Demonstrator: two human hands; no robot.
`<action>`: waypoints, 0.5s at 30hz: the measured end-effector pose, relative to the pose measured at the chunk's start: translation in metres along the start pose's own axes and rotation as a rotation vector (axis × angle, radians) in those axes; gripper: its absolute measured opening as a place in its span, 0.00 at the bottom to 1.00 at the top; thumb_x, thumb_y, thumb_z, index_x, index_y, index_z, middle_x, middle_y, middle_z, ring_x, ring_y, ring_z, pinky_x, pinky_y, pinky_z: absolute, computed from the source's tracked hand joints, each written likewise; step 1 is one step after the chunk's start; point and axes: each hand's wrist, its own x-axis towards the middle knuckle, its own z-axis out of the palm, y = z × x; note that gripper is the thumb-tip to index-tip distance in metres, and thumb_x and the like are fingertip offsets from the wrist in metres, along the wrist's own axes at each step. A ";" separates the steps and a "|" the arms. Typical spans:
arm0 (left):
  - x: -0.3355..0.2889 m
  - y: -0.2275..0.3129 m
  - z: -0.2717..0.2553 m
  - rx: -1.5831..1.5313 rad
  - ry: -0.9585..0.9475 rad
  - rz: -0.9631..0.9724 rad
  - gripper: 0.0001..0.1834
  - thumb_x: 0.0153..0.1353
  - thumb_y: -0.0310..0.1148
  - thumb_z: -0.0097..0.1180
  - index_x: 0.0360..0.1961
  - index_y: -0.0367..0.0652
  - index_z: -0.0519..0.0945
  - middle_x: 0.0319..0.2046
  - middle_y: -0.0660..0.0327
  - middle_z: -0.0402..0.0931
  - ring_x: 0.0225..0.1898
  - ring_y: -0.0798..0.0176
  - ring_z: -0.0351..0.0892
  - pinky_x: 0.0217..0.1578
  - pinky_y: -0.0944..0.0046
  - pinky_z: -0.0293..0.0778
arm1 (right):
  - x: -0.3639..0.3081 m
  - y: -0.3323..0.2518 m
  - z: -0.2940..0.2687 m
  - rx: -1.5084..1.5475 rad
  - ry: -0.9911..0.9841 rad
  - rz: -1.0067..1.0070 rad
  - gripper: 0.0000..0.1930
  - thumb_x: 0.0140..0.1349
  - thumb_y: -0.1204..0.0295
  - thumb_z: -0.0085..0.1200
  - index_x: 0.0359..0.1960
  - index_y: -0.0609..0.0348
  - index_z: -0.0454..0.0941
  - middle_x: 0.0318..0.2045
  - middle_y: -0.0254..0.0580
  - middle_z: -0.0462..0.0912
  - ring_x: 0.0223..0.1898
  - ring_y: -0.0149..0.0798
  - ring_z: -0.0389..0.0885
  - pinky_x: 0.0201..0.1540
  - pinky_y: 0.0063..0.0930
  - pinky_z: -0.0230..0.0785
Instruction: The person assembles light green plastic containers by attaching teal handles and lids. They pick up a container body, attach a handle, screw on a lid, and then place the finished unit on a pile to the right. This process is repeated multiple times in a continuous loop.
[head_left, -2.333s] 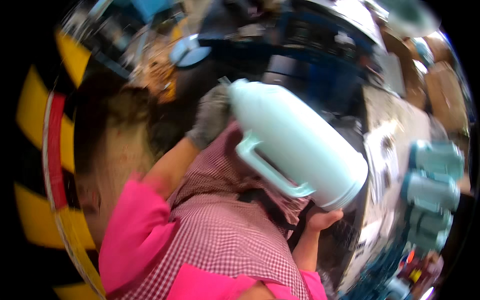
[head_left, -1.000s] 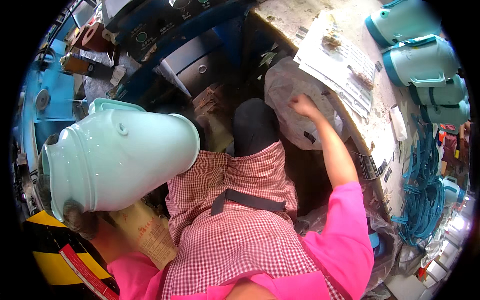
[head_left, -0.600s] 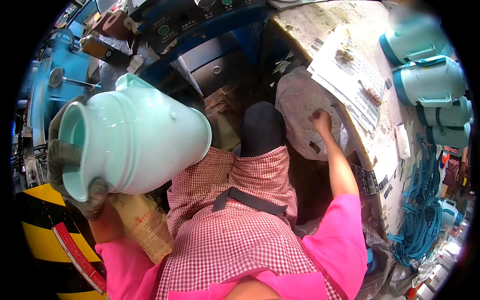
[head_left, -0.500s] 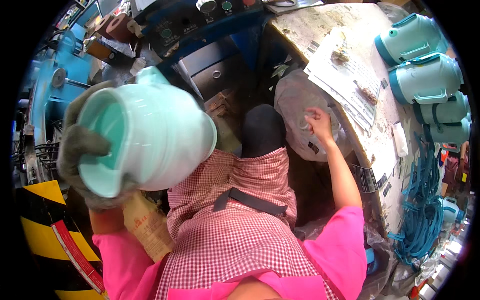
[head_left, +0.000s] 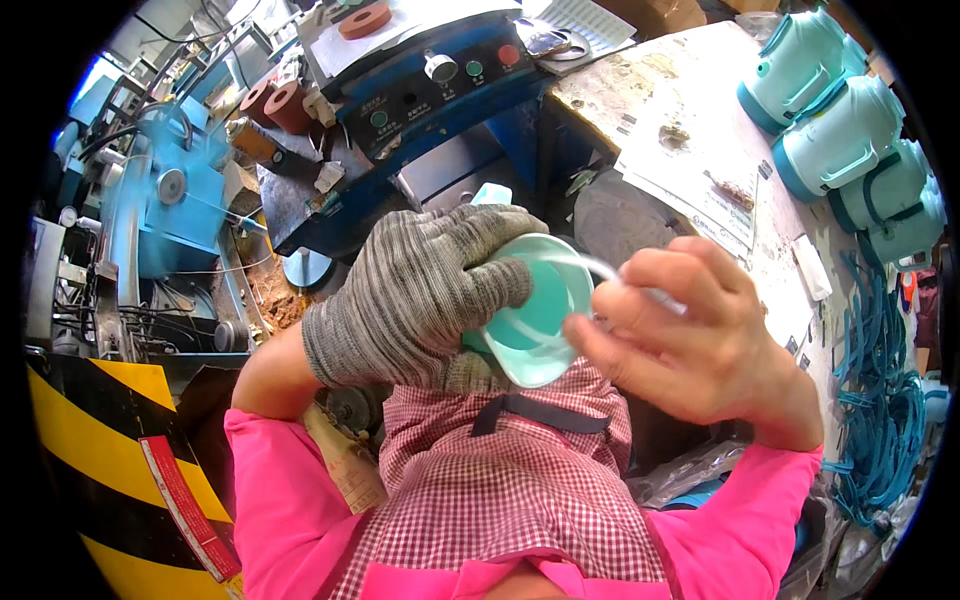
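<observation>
My left hand [head_left: 415, 295], in a grey knitted glove, grips a mint-green plastic jug [head_left: 545, 310] above my lap. Its thumb hooks over the rim, and the jug's open mouth faces up and to the right. Bare, my right hand [head_left: 700, 335] is at the right side of that mouth, with its fingers pinched on a thin whitish ring [head_left: 600, 267]. The ring loops over the jug's opening and is smeared by motion. Whether it touches the rim I cannot tell. Most of the jug's outer wall is hidden behind the glove.
A worktable [head_left: 610, 85] on the right bears paper sheets [head_left: 690, 185], several finished-looking mint jugs [head_left: 845, 135] and a heap of blue straps [head_left: 880, 370]. Ahead is a control panel [head_left: 430, 95]. Blue machinery [head_left: 180, 215] and a yellow-black striped panel [head_left: 110, 450] stand left.
My left hand has brought the jug from the left to the middle and turned its mouth rightward. My right hand has risen from beside the plastic bag to the mouth, now holding the whitish ring.
</observation>
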 end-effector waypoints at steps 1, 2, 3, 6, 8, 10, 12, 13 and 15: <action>-0.001 0.001 0.002 0.005 -0.008 -0.019 0.29 0.36 0.50 0.72 0.41 0.48 0.82 0.50 0.49 0.75 0.46 0.47 0.80 0.40 0.54 0.77 | -0.001 -0.005 0.005 0.038 0.008 -0.010 0.12 0.36 0.69 0.55 0.26 0.61 0.79 0.27 0.35 0.74 0.38 0.38 0.75 0.32 0.24 0.70; -0.001 0.001 0.002 0.009 -0.022 0.015 0.28 0.37 0.50 0.71 0.40 0.48 0.81 0.51 0.49 0.75 0.46 0.47 0.80 0.40 0.53 0.77 | 0.000 -0.006 0.007 0.076 -0.018 -0.016 0.12 0.36 0.69 0.56 0.25 0.61 0.79 0.27 0.35 0.74 0.38 0.39 0.75 0.32 0.25 0.71; 0.000 0.002 0.003 0.010 -0.036 0.046 0.28 0.37 0.50 0.71 0.39 0.47 0.81 0.51 0.49 0.74 0.47 0.47 0.79 0.40 0.53 0.77 | 0.000 -0.007 0.009 0.117 -0.044 -0.019 0.12 0.36 0.69 0.56 0.25 0.62 0.79 0.27 0.36 0.74 0.37 0.39 0.75 0.32 0.25 0.72; 0.004 0.005 0.005 0.030 -0.095 0.073 0.28 0.38 0.49 0.69 0.41 0.47 0.81 0.52 0.49 0.74 0.48 0.48 0.79 0.39 0.53 0.76 | 0.003 -0.008 0.007 0.202 -0.172 0.006 0.12 0.37 0.69 0.58 0.27 0.60 0.80 0.27 0.35 0.76 0.36 0.39 0.77 0.32 0.27 0.75; 0.009 0.004 0.008 -0.002 -0.101 0.072 0.28 0.39 0.49 0.69 0.42 0.48 0.81 0.52 0.49 0.73 0.48 0.48 0.79 0.39 0.53 0.76 | 0.003 -0.007 0.010 0.220 -0.221 0.042 0.09 0.39 0.68 0.56 0.23 0.58 0.79 0.24 0.34 0.75 0.35 0.38 0.76 0.30 0.28 0.74; 0.012 0.004 0.018 -0.042 -0.102 0.085 0.28 0.40 0.49 0.68 0.43 0.48 0.81 0.51 0.50 0.73 0.47 0.48 0.78 0.37 0.52 0.75 | 0.001 -0.006 0.013 0.230 -0.278 0.109 0.06 0.38 0.68 0.54 0.14 0.57 0.75 0.17 0.34 0.73 0.35 0.37 0.75 0.30 0.28 0.73; 0.017 0.006 0.025 -0.087 -0.125 0.101 0.28 0.40 0.49 0.68 0.42 0.47 0.81 0.50 0.49 0.73 0.46 0.48 0.79 0.36 0.52 0.75 | 0.002 0.000 0.005 0.429 -0.457 0.173 0.08 0.42 0.68 0.55 0.14 0.58 0.75 0.16 0.36 0.73 0.34 0.40 0.76 0.32 0.33 0.73; 0.017 0.007 0.032 -0.083 -0.158 0.134 0.27 0.39 0.50 0.68 0.38 0.45 0.81 0.48 0.48 0.73 0.46 0.49 0.78 0.35 0.52 0.75 | -0.001 0.006 -0.001 0.526 -0.514 0.143 0.07 0.41 0.70 0.56 0.15 0.60 0.76 0.16 0.38 0.73 0.34 0.42 0.76 0.33 0.35 0.73; 0.023 0.012 0.033 -0.058 -0.113 0.175 0.26 0.39 0.50 0.70 0.35 0.43 0.80 0.44 0.47 0.78 0.43 0.48 0.82 0.40 0.55 0.79 | -0.013 0.022 -0.014 0.708 -0.538 0.145 0.05 0.44 0.72 0.56 0.20 0.62 0.78 0.21 0.42 0.75 0.35 0.41 0.78 0.36 0.35 0.73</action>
